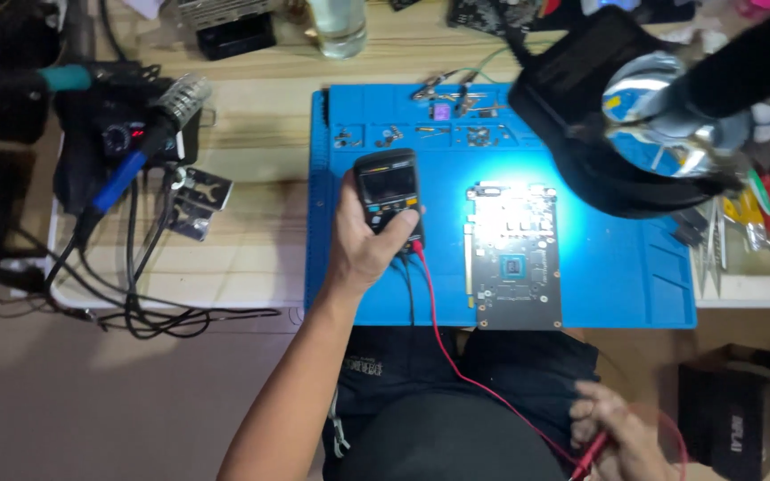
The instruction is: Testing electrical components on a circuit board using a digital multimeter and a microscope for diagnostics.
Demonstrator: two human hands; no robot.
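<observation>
We see the left hand (363, 254) wrapped around a black handheld meter (389, 191), thumb on one side and fingers curled over the other, so its screen faces up toward the head camera where it can be read. The meter rests on the blue mat (617, 267) covering the wooden surface (251, 258), just left of a bare circuit board (514, 258) lying flat under a bright lamp (617, 116), which keeps the chips lit. Red and black leads (443, 338) trail from the meter toward the lap, where the right hand (621, 436) closes around the red probe tip, well off the board. A soldering station (122, 138) sits far left.
</observation>
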